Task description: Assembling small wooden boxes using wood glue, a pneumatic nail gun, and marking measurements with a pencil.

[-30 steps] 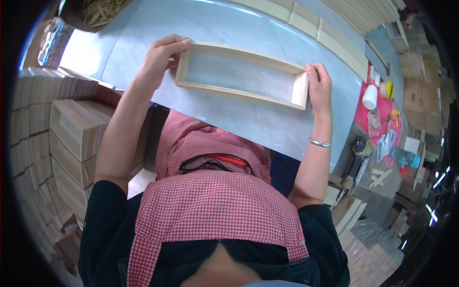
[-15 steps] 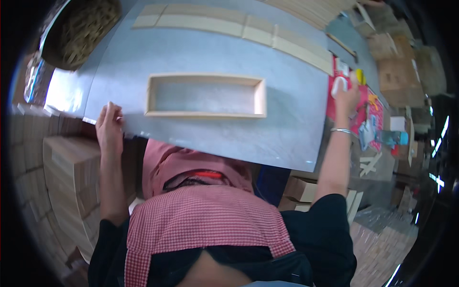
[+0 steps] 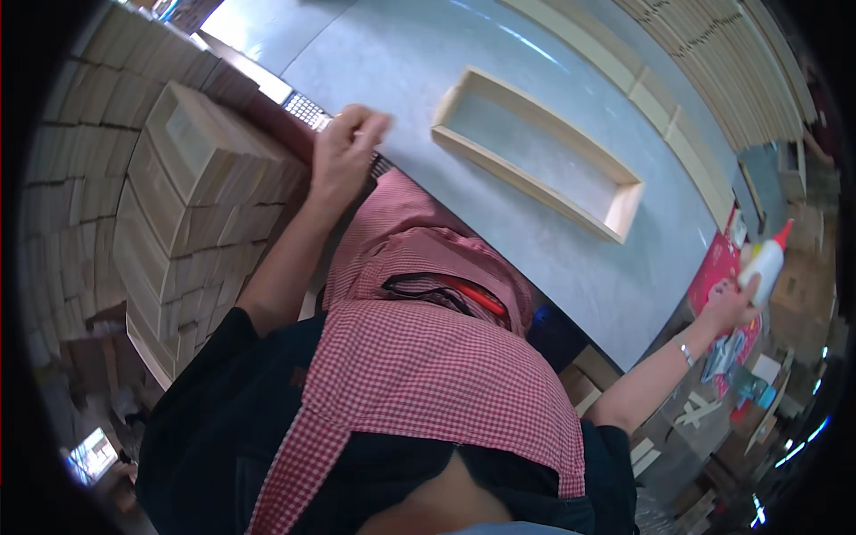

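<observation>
At the far right, my right hand [image 3: 733, 305] is wrapped round a white glue bottle [image 3: 763, 271] whose red pointed nozzle tilts up and away. My left hand [image 3: 346, 153] is raised by the table's near left edge, its fingers curled in loosely and slightly blurred; nothing shows in them. A rectangular pale wooden frame [image 3: 526, 176] stands on the grey table [image 3: 606, 290] between my hands, touched by neither. The tabletop shows through its open middle.
Long pale wooden strips [image 3: 655, 94] lie in a row along the table's far side. Stacked wooden boxes [image 3: 192, 183] rise close on the left. More slats [image 3: 713, 58] are piled at the far right. A pink printed sheet [image 3: 718, 267] and a clear bottle [image 3: 751, 385] lie at right.
My right hand has lifted the glue bottle off the pink sheet. My left hand has moved up and right in view. The whole view has turned, so the table and frame appear slanted.
</observation>
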Demonstrator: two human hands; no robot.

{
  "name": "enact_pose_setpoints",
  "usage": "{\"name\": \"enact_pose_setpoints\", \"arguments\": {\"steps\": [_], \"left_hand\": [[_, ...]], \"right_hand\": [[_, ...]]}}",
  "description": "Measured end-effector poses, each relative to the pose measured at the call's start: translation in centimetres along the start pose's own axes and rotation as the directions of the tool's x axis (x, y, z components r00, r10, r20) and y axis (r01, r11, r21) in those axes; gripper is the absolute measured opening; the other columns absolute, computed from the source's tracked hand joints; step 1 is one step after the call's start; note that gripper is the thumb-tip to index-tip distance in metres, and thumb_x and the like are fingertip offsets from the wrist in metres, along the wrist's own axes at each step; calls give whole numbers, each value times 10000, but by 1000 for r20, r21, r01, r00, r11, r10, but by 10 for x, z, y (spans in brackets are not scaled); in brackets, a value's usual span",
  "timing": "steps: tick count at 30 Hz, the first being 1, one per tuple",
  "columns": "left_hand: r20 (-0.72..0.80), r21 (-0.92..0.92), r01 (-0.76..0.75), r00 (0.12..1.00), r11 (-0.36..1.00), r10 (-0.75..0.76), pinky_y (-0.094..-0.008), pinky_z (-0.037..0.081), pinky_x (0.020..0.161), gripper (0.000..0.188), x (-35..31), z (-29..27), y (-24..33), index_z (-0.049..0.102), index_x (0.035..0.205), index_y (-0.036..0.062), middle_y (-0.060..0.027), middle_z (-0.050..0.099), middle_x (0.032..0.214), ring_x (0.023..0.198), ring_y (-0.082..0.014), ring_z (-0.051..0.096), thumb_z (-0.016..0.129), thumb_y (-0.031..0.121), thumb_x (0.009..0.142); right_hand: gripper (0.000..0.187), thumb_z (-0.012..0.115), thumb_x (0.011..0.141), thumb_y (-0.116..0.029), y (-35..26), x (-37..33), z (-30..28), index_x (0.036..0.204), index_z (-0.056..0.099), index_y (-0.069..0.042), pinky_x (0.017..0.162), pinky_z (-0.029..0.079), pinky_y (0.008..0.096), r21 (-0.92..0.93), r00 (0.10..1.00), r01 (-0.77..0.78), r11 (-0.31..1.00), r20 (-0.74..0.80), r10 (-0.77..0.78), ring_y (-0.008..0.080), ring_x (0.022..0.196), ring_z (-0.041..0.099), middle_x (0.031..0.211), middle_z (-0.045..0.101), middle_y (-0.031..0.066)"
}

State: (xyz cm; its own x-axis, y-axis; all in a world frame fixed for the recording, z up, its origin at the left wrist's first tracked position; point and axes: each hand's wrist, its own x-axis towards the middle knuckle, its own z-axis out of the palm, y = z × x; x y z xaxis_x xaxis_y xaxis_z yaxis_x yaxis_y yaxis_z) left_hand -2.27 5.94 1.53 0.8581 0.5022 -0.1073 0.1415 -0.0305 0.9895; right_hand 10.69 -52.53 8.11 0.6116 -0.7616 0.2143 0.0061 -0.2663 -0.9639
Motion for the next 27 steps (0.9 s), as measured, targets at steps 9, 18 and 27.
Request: {"name": "enact_pose_setpoints", "arguments": {"steps": [9, 18, 27], "left_hand": [[170, 426, -559, 822, 712, 544, -334, 530, 869, 431, 4, 47, -20, 724, 1194, 100, -63, 650, 1230, 1069, -211, 561, 846, 129, 782], [142, 390, -558, 822, 732, 551, -317, 535, 850, 344, 6, 48, -21, 778, 1090, 99, -50, 684, 1176, 1058, -200, 547, 862, 137, 758], [142, 400, -574, 809, 715, 570, -297, 537, 818, 363, 6, 48, -22, 776, 1096, 100, -49, 684, 1173, 1027, -190, 552, 871, 121, 746]], "right_hand": [[436, 663, 908, -246, -41, -220, 87, 1259, 524, -29, 487, 469, 231, 283, 772, -8, 959, 611, -174, 196, 642, 590, 1011, 617, 147], [597, 746, 837, -339, -60, -290, 128, 1304, 490, -68, 714, 565, 323, 290, 527, 189, 938, 776, -346, 307, 1001, 630, 1175, 558, 150], [607, 774, 821, -299, -62, -292, 138, 1301, 484, -66, 806, 561, 346, 287, 484, 287, 914, 780, -397, 300, 1024, 627, 1184, 563, 135]]}}
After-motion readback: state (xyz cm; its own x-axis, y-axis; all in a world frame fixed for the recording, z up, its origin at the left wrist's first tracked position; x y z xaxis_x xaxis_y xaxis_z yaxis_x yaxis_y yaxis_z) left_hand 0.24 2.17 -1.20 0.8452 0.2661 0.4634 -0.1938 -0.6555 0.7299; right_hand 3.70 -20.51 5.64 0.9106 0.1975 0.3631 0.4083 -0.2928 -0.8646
